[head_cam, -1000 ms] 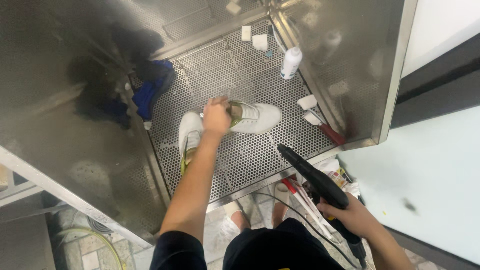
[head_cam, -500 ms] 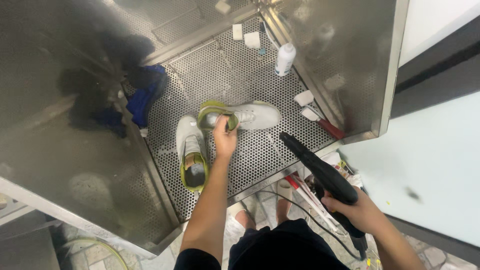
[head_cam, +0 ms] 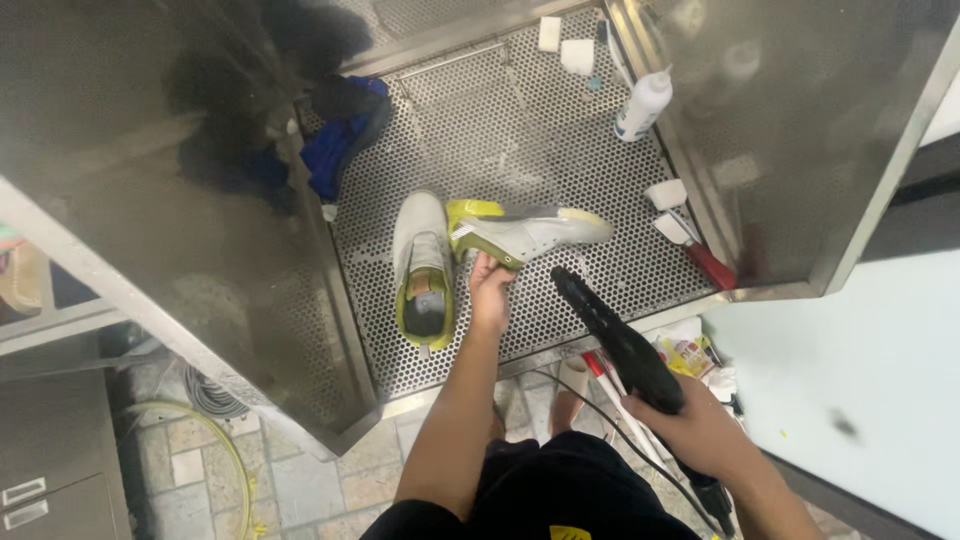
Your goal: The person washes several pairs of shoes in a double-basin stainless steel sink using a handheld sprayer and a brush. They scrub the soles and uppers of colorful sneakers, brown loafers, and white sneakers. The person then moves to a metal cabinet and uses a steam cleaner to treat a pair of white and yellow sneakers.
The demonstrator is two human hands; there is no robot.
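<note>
Steel walls of a cabinet-like wash booth [head_cam: 150, 260] fill the left of the frame, with a crumpled blue and black cloth [head_cam: 340, 135] tucked against the wall at upper left. Just right of it, on the perforated metal floor [head_cam: 520, 130], a white sneaker with a yellow-green sole and lining [head_cam: 425, 265] lies upright, opening toward the camera and toe pointing away.

At centre, the left hand [head_cam: 490, 290] has its fingers curled and clamped on the heel end of a second white and yellow-green sneaker [head_cam: 525, 233], which lies on its side with its toe pointing right, touching the first shoe at the heel.

Right of centre, the right hand [head_cam: 700, 435] is closed tight around the grip of a black long-nosed blow gun [head_cam: 615, 340], its nozzle aimed up toward the held shoe and ending just short of it; a dark cord trails down from it.

By the look of it, the step in hand is steadying the shoe for the nozzle; the next move would call for a firm hold on the heel and a nozzle line kept on the shoe.

The booth itself is the only container: besides the shoes and cloth it holds a white plastic bottle [head_cam: 642, 105] at upper right, small white sponge blocks [head_cam: 577, 55] along the back and right wall, and a red-handled brush [head_cam: 700, 255] at the right edge.
</note>
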